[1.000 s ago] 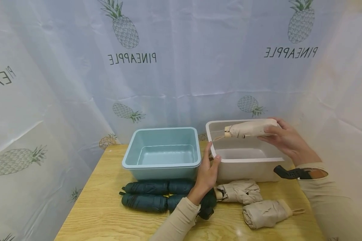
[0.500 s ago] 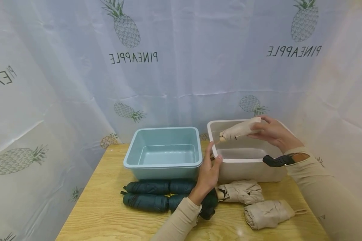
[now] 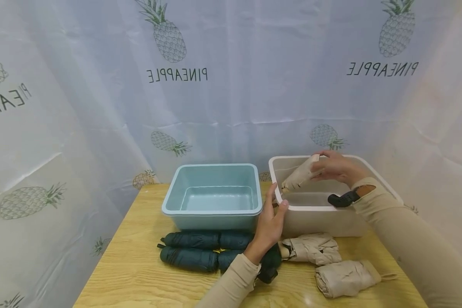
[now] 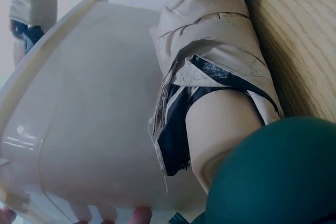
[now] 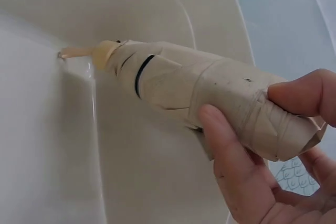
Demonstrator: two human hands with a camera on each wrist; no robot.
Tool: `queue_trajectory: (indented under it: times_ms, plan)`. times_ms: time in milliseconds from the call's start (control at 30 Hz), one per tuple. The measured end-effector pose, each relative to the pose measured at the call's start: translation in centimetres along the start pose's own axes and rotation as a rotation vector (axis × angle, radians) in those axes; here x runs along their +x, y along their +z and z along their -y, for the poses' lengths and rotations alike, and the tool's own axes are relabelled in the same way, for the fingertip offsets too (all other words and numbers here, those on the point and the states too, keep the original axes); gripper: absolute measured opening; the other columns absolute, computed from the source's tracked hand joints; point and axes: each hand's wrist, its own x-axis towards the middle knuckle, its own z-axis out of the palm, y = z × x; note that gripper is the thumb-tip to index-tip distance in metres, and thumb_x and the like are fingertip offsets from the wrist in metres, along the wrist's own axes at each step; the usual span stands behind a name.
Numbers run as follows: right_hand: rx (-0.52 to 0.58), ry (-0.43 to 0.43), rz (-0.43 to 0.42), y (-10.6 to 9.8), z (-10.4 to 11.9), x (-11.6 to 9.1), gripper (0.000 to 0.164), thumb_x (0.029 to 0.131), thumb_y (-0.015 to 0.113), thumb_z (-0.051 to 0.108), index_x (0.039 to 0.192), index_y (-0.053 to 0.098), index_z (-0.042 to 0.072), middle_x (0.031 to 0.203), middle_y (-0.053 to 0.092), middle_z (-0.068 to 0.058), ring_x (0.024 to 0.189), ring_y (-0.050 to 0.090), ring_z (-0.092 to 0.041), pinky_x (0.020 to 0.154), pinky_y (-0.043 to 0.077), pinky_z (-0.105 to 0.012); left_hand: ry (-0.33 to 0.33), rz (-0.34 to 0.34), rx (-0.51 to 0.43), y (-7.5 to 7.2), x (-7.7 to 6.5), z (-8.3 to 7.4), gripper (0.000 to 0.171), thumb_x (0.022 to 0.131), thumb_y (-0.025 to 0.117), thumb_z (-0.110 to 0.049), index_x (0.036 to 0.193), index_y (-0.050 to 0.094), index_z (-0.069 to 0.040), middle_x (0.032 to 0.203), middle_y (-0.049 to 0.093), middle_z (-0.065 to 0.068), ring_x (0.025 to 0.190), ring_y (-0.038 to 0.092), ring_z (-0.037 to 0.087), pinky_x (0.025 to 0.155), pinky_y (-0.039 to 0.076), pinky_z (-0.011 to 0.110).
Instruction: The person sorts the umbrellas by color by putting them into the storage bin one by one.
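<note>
In the head view my right hand [image 3: 336,167] grips a folded beige umbrella [image 3: 301,175] inside the off-white bin [image 3: 323,220]. The umbrella slants down to the left, its handle end low. In the right wrist view, thumb and fingers pinch the wrapped canopy [image 5: 220,90], and the cord loop [image 5: 76,52] reaches the bin's inner corner. My left hand [image 3: 269,224] rests against the bin's front left corner, fingers along its side and thumb near the rim. Its fingertips [image 4: 140,215] touch the outer wall in the left wrist view.
A light blue bin [image 3: 213,212] stands left of the off-white one. Two dark green folded umbrellas [image 3: 188,258] lie before it, partly behind my left forearm. Two more beige umbrellas [image 3: 313,249] lie in front of the off-white bin on the wooden table [image 3: 138,265].
My right hand has moved left and lowered the umbrella into the off-white bin, tipping its handle end downward. My left hand has stayed at the bin's corner. The head view has shifted slightly.
</note>
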Motion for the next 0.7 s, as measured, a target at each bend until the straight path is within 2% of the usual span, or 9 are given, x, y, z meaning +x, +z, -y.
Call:
queue_trajectory:
  times_ms: [267,500,700]
  plan:
    - [-0.052,0.043,0.035,0.4,-0.2,1.2,0.067,0.094,0.06,-0.003,0.151,0.024,-0.006,0.13,0.043,-0.027,0.095,0.065,-0.026,0.09,0.059,-0.048,-0.003,-0.006,0.02,0.1,0.0,-0.2,0.059,0.106,0.044,-0.052,0.161,0.022,-0.045,0.162,0.041,0.005,0.142,0.048,0.031,0.108,0.045,0.057]
    - [-0.105,0.076,0.054,0.7,-0.7,2.0,0.06,0.093,0.059,-0.006,0.144,0.028,-0.008,0.123,0.047,-0.026,0.091,0.067,-0.027,0.09,0.059,-0.05,-0.044,-0.001,0.003,0.5,0.0,-0.1,0.057,0.106,0.046,-0.049,0.158,0.02,-0.053,0.158,0.046,0.001,0.14,0.051,0.024,0.108,0.046,0.051]
    - [-0.193,0.098,0.058,0.9,-0.9,2.3,0.064,0.092,0.062,-0.004,0.146,0.028,-0.008,0.124,0.046,-0.027,0.095,0.065,-0.027,0.091,0.059,-0.048,-0.023,-0.017,-0.001,0.4,0.0,-0.3,0.058,0.107,0.047,-0.046,0.159,0.023,-0.049,0.156,0.048,0.002,0.139,0.051,0.022,0.109,0.045,0.05]
